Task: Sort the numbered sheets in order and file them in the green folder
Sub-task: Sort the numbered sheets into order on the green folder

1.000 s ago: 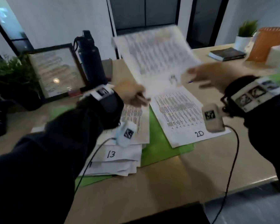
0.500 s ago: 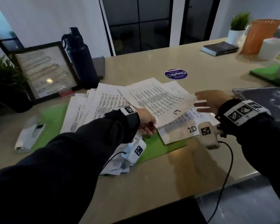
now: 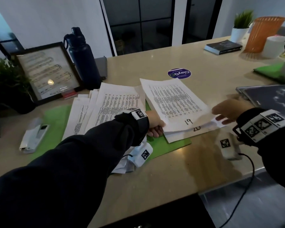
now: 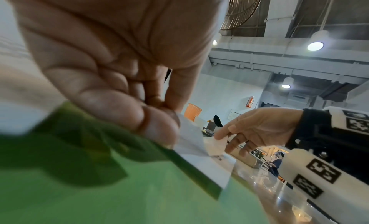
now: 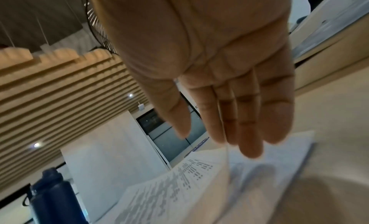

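We pinched the white printed sheet marked 19 (image 3: 174,104) in our left hand (image 3: 155,125) fingers (image 4: 157,126), right hand (image 3: 227,111) fingers (image 5: 247,116) straight and together at its far corner; we judged it could slide askew off the white sheet marked 20 (image 3: 199,130) beneath.

Dim indoor light; ceiling lamps (image 4: 315,46) glare; wrist views blurred close up; wide-angle edge bending.

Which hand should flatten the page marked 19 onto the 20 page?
Probably the right hand: it hovers open at the free corner of sheet 19, while the left hand is busy pinching its near edge above sheet 20.
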{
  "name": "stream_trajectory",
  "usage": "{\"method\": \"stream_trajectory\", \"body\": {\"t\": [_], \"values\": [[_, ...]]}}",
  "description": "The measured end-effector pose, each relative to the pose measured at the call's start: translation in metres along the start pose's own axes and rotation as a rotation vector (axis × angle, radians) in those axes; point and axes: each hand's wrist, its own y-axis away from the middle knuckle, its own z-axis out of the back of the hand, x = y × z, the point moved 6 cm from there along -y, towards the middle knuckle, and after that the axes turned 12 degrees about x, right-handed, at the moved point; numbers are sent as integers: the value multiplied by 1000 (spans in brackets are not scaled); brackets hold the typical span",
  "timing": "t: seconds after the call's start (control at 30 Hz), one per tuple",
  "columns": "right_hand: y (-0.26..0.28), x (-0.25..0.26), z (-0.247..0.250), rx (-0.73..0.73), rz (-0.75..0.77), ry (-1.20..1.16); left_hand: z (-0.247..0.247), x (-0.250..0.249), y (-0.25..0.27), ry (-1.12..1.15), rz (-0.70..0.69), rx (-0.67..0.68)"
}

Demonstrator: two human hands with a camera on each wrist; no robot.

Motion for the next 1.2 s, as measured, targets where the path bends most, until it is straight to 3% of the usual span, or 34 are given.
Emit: {"method": "stream_trajectory", "body": {"t": [0.2, 0.33, 0.47, 0.57, 0.7, 0.93, 1.07, 1.2], "values": [[3, -5, -11, 110, -86, 160, -7, 3, 4, -25, 73, 16], [5, 11, -9, -89, -48, 618, 2, -3, 21, -45, 11, -105], [25, 33, -15, -168, 95, 614, 41, -8, 66, -148, -120, -308], [45, 63, -43, -25, 255, 564, 80, 18, 104, -75, -151, -409], [74, 112, -112, 225, 466, 667, 125, 84, 146, 26, -76, -534], [108, 147, -259, 641, 683, 997, 137, 189, 190, 246, -8, -622], [106, 144, -311, 598, 727, 1281, 133, 221, 189, 177, 87, -665], [101, 136, -325, 513, 702, 1429, 132, 235, 183, 232, 159, -653]]}}
